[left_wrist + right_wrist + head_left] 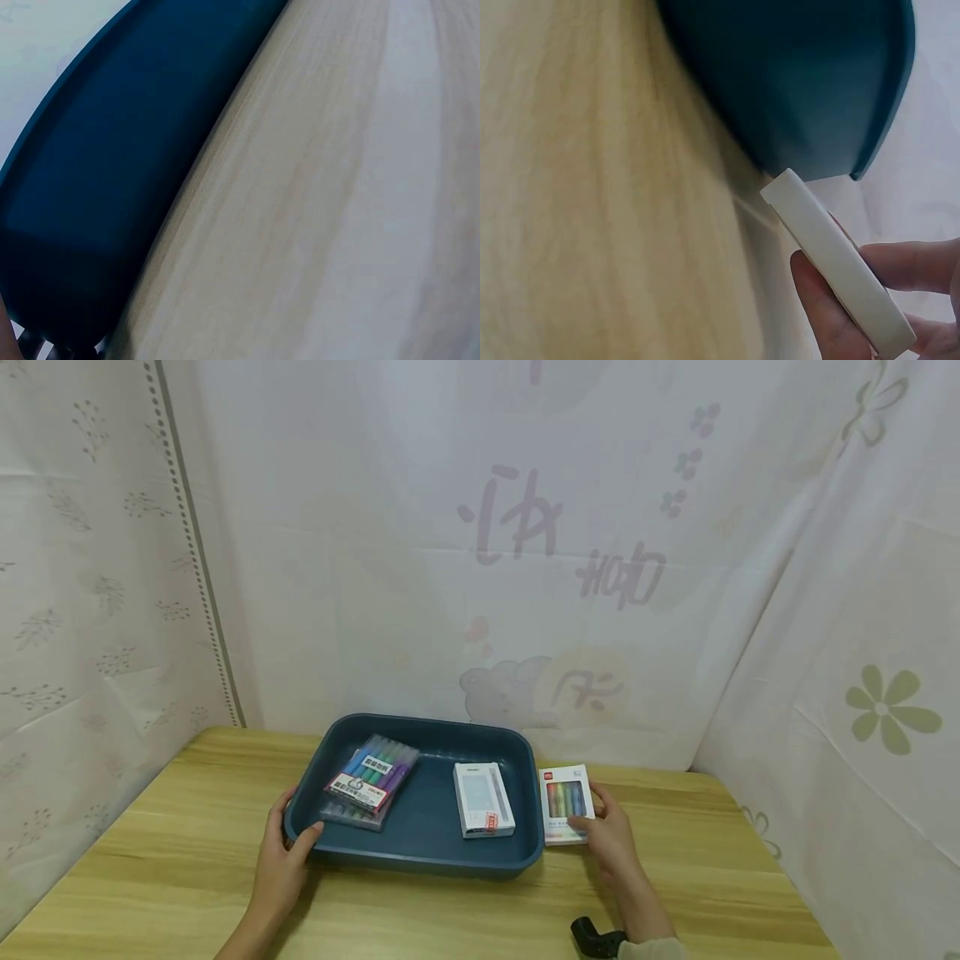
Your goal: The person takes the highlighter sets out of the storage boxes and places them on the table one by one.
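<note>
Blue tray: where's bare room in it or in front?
Bare: tray floor between the marker packs and white box; table between the tray's near wall and black object. Crowded: tray's left end, with overlapping packs and left hand; outside its right wall, the windowed carton in the right hand.

And it's deep teal-blue on my tray (427, 822)! Purple, green and blue streak the pen pack (378, 768); white with a pale-blue panel on the carton (482, 802); rainbow stripes on my white slim box (565, 800). Yellow-brown grain runs along the surface (150, 868), and past its far edge, mauve lettering on pale cloth (360, 577)!
</note>
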### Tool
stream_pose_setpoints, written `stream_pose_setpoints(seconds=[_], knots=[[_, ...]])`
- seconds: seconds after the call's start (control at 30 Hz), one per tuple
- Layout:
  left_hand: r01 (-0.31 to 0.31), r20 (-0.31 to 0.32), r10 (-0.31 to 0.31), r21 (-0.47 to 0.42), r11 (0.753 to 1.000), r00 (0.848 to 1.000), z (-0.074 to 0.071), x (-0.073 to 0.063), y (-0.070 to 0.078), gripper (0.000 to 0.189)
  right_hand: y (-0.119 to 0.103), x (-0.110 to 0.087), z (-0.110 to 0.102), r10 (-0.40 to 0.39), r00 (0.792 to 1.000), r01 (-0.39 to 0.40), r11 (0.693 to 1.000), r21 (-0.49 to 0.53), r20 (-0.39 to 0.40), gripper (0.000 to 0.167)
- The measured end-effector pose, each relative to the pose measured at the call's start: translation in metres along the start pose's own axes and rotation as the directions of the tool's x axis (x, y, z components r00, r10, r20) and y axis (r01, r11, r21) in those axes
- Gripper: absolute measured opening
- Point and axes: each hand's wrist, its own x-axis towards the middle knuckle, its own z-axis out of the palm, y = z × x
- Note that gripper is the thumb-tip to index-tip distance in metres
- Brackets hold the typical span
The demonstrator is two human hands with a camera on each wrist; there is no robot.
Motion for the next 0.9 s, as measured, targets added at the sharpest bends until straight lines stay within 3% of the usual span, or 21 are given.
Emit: stream_pose_setpoints(seconds=[0.43, 0.73, 0.9], knots=[[-0.01, 0.001, 0.01, -0.014, 1.0, 1.0, -0.0001, -0.0002, -0.0009, 0.068, 0.0084, 0.0025, 0.0055, -0.01, 0.999, 0.007, 0.994, -0.109, -0.031, 0.073], [0.023, -0.006, -0.023, 0.006, 1.0, 1.0, 0.0, 0.0009, -0.0002, 0.069, 0.0076, 0.0007, 0.005, 0.002, 0.999, -0.014, 0.968, -0.252, -0.048, 0.07], [0.025, -0.007, -0.025, 0.005, 1.0, 1.0, 0.0, 0.0017, -0.0006, 0.069, 0.008, 0.0005, 0.0024, 0.044, 0.999, -0.046, 0.973, -0.225, -0.015, 0.071]])
